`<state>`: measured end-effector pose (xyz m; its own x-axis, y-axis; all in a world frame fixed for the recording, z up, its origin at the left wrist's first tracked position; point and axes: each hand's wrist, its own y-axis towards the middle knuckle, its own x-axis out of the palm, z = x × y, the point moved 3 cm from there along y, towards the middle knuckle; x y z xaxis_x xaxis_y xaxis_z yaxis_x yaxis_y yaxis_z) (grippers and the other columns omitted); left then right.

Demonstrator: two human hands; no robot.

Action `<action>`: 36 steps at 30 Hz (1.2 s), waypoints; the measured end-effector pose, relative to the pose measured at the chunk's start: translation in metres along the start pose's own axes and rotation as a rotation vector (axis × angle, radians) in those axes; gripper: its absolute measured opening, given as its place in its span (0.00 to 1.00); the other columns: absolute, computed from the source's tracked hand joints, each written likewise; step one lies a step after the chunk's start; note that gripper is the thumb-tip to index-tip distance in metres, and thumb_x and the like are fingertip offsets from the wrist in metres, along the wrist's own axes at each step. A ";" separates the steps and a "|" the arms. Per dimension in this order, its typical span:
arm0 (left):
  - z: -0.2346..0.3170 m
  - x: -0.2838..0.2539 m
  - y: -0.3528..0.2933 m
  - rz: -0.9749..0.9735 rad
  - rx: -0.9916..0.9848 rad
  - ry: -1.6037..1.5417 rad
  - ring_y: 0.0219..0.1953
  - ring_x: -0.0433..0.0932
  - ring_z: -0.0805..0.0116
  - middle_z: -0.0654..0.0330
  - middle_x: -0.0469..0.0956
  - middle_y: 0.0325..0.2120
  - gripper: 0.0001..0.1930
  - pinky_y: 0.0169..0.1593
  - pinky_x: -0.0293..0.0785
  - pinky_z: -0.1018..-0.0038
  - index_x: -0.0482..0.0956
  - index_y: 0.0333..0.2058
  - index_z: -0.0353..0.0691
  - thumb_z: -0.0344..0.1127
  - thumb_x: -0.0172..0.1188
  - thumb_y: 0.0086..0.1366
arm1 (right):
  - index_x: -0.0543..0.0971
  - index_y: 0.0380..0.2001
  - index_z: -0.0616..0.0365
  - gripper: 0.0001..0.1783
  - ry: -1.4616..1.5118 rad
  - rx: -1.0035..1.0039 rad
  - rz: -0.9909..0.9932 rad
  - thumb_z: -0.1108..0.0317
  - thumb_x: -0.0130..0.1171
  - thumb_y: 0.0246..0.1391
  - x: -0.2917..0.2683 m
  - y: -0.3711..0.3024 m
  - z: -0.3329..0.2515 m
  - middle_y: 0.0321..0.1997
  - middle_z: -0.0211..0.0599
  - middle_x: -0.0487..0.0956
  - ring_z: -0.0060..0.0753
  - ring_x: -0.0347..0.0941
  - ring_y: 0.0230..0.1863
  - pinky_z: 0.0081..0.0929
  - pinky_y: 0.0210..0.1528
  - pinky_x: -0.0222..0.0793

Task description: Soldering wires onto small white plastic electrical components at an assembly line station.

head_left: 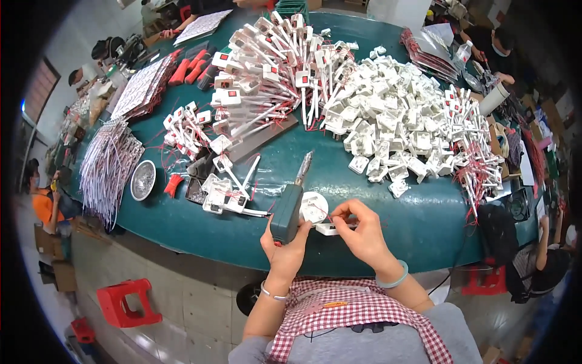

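Observation:
My left hand (282, 252) is closed round the lower end of a dark green hand tool (287, 215) with a long metal tip pointing away from me. Its thumb side reaches a small white plastic housing (327, 230) near the table's front edge. On that housing's other side, my right hand (362, 232) is closed in a pinch, with a thin red wire (331, 218) at the fingertips. Just beyond the housing is a white round disc-shaped part (314, 207). To the left of the tool lie white housings with stems (217, 195) and dark parts on them.
A large heap of white housings (388, 112) covers the green table's (339, 258) right side. Assembled stemmed pieces with red switches (267, 67) are stacked behind. White sticks (109, 170), a metal bowl (143, 180) and red-handled tools (191, 68) are left. Red stools (128, 303) stand on the floor.

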<state>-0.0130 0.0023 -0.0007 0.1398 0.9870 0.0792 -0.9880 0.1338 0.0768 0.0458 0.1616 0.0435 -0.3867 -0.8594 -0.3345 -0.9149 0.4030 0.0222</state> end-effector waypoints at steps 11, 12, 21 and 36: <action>-0.001 -0.001 0.001 -0.013 0.014 0.002 0.31 0.76 0.80 0.66 0.80 0.29 0.12 0.37 0.73 0.81 0.79 0.36 0.34 0.20 0.69 0.54 | 0.70 0.35 0.64 0.06 -0.237 -0.456 0.225 0.79 0.56 0.56 0.013 -0.014 0.000 0.36 0.43 0.73 0.36 0.72 0.35 0.28 0.37 0.69; -0.001 -0.001 0.003 -0.054 0.033 0.051 0.32 0.75 0.81 0.66 0.79 0.30 0.14 0.37 0.73 0.81 0.77 0.39 0.34 0.19 0.68 0.55 | 0.70 0.35 0.64 0.06 -0.243 -0.585 0.203 0.79 0.56 0.56 0.015 -0.013 -0.005 0.36 0.43 0.73 0.37 0.71 0.36 0.29 0.38 0.69; 0.015 -0.002 0.011 -0.055 -0.058 -0.049 0.30 0.77 0.79 0.65 0.81 0.28 0.10 0.35 0.74 0.80 0.79 0.34 0.33 0.22 0.70 0.54 | 0.69 0.36 0.63 0.08 0.016 -0.353 -0.012 0.81 0.56 0.54 0.016 -0.006 0.007 0.33 0.43 0.71 0.45 0.71 0.27 0.35 0.30 0.68; 0.007 0.003 0.000 -0.114 -0.064 -0.024 0.33 0.77 0.79 0.63 0.79 0.32 0.17 0.38 0.76 0.81 0.75 0.42 0.34 0.18 0.68 0.54 | 0.70 0.34 0.62 0.10 -0.168 -0.424 0.007 0.79 0.59 0.49 0.024 0.006 -0.014 0.40 0.43 0.70 0.47 0.68 0.44 0.37 0.41 0.67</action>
<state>-0.0121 0.0043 0.0069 0.2523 0.9628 0.0972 -0.9676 0.2512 0.0236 0.0292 0.1389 0.0490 -0.4007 -0.7801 -0.4804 -0.8926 0.2142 0.3968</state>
